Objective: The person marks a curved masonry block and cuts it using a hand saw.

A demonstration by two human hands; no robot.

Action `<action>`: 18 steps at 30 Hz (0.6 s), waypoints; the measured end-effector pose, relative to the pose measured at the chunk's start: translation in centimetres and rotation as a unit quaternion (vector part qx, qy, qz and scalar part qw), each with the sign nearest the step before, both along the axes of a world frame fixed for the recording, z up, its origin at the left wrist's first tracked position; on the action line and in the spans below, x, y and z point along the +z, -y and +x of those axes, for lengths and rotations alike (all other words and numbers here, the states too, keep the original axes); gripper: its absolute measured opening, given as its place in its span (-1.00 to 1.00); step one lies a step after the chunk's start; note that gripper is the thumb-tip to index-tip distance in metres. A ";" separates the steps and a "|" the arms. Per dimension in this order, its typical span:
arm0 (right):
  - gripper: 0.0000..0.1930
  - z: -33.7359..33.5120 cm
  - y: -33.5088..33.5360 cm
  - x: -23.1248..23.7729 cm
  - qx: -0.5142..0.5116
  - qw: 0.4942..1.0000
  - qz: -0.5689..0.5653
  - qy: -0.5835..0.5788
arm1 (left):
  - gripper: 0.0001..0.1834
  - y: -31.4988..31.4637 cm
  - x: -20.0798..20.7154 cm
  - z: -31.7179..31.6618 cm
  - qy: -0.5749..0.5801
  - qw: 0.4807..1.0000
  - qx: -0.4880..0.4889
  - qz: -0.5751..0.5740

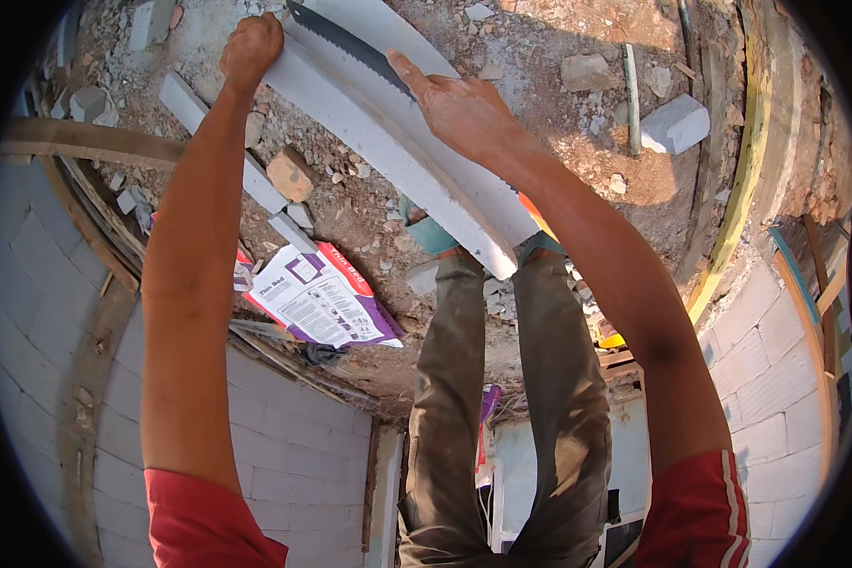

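Note:
A long white lightweight block (398,156) slants from the upper left down to between my lower legs, one corner end near my feet. My left hand (253,49) is closed in a fist at the block's far left edge, its fingertips hidden. Along the top lies a handsaw (350,45), its dark toothed blade pointing to the upper left. My right hand (459,109) is on the blade with one digit stretched along it; the other fingers are hidden beneath. A bit of orange, apparently the saw's handle (538,216), shows beside my right forearm.
Rubble and block offcuts (674,123) cover the dirt ground. A printed white and purple bag (322,293) lies left of my legs, near a broken brick (292,175). Block walls (293,464) and a yellow-edged timber (743,199) flank me.

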State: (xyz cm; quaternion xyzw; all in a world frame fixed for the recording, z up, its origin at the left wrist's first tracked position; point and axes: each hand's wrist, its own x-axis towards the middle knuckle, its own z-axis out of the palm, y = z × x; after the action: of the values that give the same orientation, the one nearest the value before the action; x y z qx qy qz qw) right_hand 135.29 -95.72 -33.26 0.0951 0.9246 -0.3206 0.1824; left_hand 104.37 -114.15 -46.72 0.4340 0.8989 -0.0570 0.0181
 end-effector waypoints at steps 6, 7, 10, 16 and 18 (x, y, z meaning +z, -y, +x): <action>-0.22 -0.6 0.9 -1.3 -0.015 0.999 -0.006 -0.039 | -0.93 0.3 0.9 -0.4 -0.213 0.946 -0.229 -0.086; -0.21 -0.4 1.0 -1.4 -0.019 0.999 -0.006 -0.048 | -0.91 0.1 1.1 -0.2 -0.241 0.937 -0.240 -0.075; -0.37 -0.1 1.1 -1.9 -0.034 0.998 -0.029 -0.048 | -0.89 -0.6 1.5 -0.6 -0.375 0.868 -0.322 -0.055; -0.38 -0.9 2.0 -2.6 -0.046 0.994 -0.033 -0.092 | -0.83 1.4 0.1 -2.5 -0.402 0.851 -0.315 -0.128; -0.38 -0.9 2.1 -3.1 -0.045 0.994 -0.031 -0.095 | -0.74 2.2 -0.8 -1.7 -0.326 0.894 -0.307 -0.003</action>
State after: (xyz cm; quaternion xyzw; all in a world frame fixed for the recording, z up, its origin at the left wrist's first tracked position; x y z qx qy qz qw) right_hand 134.39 -97.85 -36.34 0.1001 0.9220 -0.3651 0.0818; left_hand 102.66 -116.35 -47.56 0.6454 0.6762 -0.2004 -0.2932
